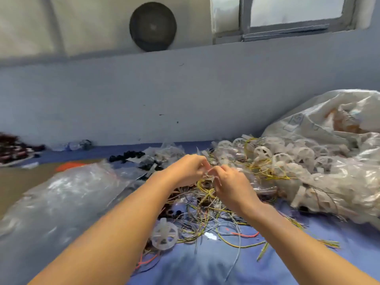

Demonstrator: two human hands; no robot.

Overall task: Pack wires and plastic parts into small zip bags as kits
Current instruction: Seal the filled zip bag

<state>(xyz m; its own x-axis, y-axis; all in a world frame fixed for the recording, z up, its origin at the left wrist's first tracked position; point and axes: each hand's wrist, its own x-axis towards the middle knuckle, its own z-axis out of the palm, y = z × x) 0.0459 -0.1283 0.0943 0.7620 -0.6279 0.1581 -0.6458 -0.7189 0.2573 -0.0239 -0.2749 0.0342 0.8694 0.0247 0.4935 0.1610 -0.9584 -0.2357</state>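
The left hand (186, 169) and right hand (231, 183) meet fingertip to fingertip, both pinching one small clear piece (209, 173) directly above the wires (205, 214).

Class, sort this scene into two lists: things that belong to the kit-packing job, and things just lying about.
Job: left hand, right hand, both pinching a small clear piece; wire tangle; plastic wheels; clear bags.
Lying about: round dark object on the ledge; window; dark red pile at far left.

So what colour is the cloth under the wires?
The cloth is plain blue, clearest in the head view.
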